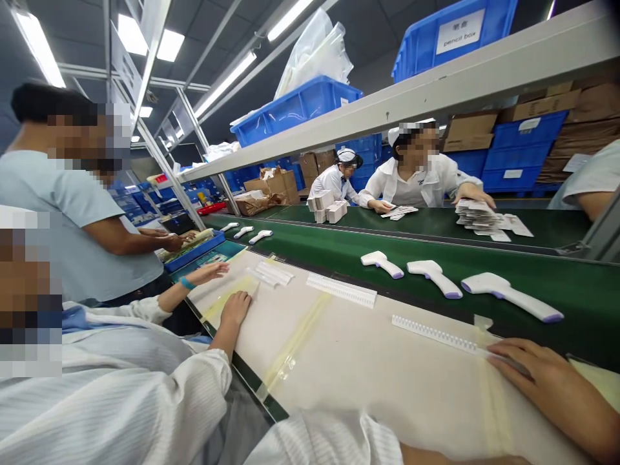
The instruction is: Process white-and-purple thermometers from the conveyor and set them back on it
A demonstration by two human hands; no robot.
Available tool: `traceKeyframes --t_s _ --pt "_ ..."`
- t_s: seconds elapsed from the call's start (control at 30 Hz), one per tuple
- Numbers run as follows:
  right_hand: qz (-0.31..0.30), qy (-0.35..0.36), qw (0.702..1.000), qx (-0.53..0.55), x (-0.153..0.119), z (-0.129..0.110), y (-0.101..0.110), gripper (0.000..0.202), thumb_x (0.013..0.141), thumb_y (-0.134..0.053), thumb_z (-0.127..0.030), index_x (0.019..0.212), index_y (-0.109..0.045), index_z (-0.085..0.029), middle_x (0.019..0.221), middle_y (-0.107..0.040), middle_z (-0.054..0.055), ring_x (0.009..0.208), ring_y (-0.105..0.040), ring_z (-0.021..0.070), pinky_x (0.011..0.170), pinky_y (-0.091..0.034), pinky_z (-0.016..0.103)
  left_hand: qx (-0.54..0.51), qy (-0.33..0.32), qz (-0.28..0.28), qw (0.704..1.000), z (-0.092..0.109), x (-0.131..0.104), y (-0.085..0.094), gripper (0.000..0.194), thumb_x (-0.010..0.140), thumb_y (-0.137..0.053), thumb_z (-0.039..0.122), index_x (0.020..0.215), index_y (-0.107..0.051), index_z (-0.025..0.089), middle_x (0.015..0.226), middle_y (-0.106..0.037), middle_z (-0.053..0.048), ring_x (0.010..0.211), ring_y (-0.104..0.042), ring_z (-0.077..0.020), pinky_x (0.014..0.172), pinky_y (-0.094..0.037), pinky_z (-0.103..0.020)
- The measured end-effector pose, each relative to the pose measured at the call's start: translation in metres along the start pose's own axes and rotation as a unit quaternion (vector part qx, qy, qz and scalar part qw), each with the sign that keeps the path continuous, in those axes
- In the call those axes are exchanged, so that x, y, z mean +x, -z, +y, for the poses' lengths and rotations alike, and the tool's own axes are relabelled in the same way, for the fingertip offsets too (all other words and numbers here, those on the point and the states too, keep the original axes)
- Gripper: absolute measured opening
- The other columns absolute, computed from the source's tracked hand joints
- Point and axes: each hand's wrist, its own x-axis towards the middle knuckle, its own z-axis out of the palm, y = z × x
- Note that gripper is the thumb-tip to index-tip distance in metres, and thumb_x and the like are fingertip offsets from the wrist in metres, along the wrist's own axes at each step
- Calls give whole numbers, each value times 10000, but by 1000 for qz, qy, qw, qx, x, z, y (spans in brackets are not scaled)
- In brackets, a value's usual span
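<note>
My right hand (552,387) comes in from the right edge, its fingers pointing left, closed around the near end of a white toothed plastic strip (431,332). The strip lies along the white work surface (358,368), and its gripped end is partly hidden by my fingers. My left forearm (460,454) and its white sleeve show at the bottom edge, with the left hand out of the picture. Further left lie a wider white toothed strip (341,289) and several clear-white plastic strips (271,274).
White thermometer guns (511,296) lie on the green conveyor belt (329,244) beyond the surface. A co-worker's hand (236,307) rests on the left part of the surface. Across the belt a person handles stacked cards (477,216). A shelf beam (378,106) with blue bins (300,106) runs overhead.
</note>
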Motion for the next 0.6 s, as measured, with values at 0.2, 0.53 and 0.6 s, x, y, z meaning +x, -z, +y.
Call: traceKeyframes --t_s 0.2,0.53,0.6 --pt "-77 -22 997 -10 5 -21 17 447 926 -469 -562 997 -788 -257 1163 -749 120 1075 -688 360 967 -551 551 -125 -231 -57 963 113 109 -77 332 1026 -533 381 1302 -671 257 1279 -685 37 1194 -613 -102 1047 -469 -202" --pt "-91 -45 995 -19 12 -36 29 310 949 -532 -394 1020 -770 -208 1142 -739 117 1061 -657 323 965 -520 492 -263 -225 60 936 118 117 -134 247 1006 -521 282 1133 -709 185 1084 -699 -47 1046 -633 -202 956 -448 -342" --pt "-93 -49 994 -17 13 -37 30 284 946 -550 -365 1021 -769 -202 1140 -736 118 1064 -652 321 972 -513 489 -260 -219 66 938 121 117 -133 228 1003 -528 282 1115 -707 197 1092 -696 -47 1042 -626 -201 940 -447 -347"
